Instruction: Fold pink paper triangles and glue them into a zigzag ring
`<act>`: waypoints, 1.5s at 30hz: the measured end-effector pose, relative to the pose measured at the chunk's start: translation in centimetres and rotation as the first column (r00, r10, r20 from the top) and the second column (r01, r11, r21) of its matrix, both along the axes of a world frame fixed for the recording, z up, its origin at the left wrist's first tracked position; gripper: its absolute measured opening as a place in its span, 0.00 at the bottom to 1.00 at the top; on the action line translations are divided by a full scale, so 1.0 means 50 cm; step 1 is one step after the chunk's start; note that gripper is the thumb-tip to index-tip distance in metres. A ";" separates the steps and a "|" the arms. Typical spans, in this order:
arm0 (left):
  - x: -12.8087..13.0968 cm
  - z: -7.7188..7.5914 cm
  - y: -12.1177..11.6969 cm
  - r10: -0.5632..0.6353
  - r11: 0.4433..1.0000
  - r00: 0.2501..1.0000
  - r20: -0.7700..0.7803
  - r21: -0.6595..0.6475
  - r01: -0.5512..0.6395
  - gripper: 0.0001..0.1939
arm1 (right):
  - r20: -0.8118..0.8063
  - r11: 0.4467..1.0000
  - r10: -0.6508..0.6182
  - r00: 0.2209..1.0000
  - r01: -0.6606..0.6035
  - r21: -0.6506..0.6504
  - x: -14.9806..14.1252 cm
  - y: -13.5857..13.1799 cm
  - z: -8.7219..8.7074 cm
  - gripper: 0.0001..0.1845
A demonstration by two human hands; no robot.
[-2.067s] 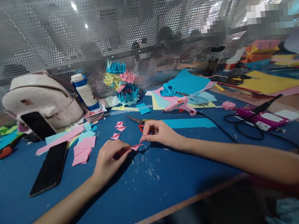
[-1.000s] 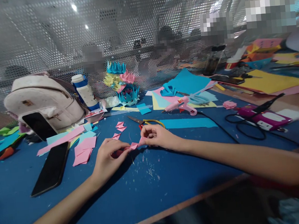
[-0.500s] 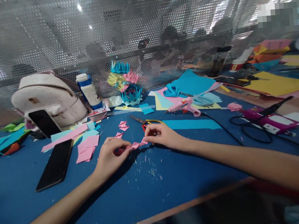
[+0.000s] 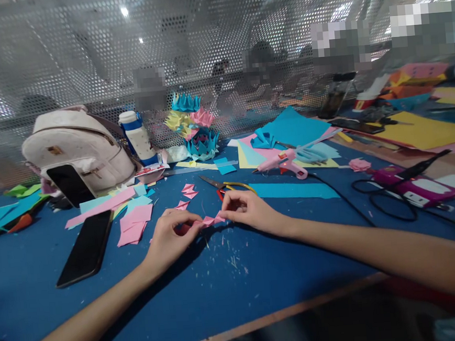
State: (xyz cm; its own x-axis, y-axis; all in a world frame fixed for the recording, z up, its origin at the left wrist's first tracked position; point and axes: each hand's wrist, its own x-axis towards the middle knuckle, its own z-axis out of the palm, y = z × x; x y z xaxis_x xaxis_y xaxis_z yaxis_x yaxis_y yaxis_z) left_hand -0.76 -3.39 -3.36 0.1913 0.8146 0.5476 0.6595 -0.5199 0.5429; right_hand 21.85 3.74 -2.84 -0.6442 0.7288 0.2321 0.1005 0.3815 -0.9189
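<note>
A small chain of folded pink paper (image 4: 208,221) stretches between my two hands, just above the blue table. My left hand (image 4: 176,231) pinches its left end between thumb and fingertips. The right end is pinched in my right hand (image 4: 249,211). Several more folded pink paper pieces (image 4: 189,191) lie beyond my left hand. Scissors (image 4: 213,183) with yellow and red handles rest just behind my right hand, which hides part of them. Flat pink paper pieces (image 4: 132,233) are piled left of my left hand.
A pink glue gun (image 4: 280,163) lies at right, its cable trailing across the table. Behind it are coloured sheets (image 4: 290,126). A phone (image 4: 86,250), a white backpack (image 4: 74,146), a bottle (image 4: 136,138) and paper lotus flowers (image 4: 202,143) stand or lie at left and back.
The whole view has shifted slightly. Both hands keep their pinch on the pink paper, and the right hand's fingers sit slightly lower against it.
</note>
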 end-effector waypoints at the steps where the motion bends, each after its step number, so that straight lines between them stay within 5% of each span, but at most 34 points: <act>1: 0.000 0.000 0.000 -0.001 1.000 1.000 0.003 -0.001 0.001 0.11 | -0.003 1.000 -0.002 1.000 0.002 -0.003 0.000 -0.001 -0.001 0.17; 14: 0.002 0.002 -0.002 0.009 0.997 1.000 0.015 -0.079 -0.008 0.11 | 0.049 0.999 0.004 0.999 -0.005 0.032 -0.001 -0.006 -0.002 0.16; 21: -0.004 0.003 -0.003 -0.036 0.994 0.997 -0.068 -0.101 0.029 0.04 | 0.136 0.996 0.079 0.988 -0.085 0.039 0.003 -0.008 0.012 0.08; 29: -0.005 -0.013 0.001 -0.128 0.989 0.949 -0.286 0.038 0.145 0.03 | 0.393 0.954 0.080 0.916 -0.185 0.238 0.003 -0.015 0.004 0.04; 35: -0.001 -0.019 -0.001 -0.141 0.961 0.912 -0.386 0.167 0.219 0.04 | 0.402 0.899 0.051 0.914 -0.217 0.380 0.002 -0.013 0.002 0.02; 45: 0.001 -0.023 -0.002 -0.106 0.952 0.890 -0.444 0.212 0.219 0.07 | 0.437 0.870 0.089 0.895 -0.284 0.403 0.011 -0.011 0.004 0.07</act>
State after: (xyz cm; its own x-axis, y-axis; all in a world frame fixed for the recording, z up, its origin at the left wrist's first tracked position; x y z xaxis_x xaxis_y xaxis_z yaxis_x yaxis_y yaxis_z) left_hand -0.70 -3.49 -4.49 0.5679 0.5991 0.5644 0.6905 -0.7199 0.0695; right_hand 22.39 3.21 -2.66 -0.8631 0.4642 0.1988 0.2981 0.7861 -0.5415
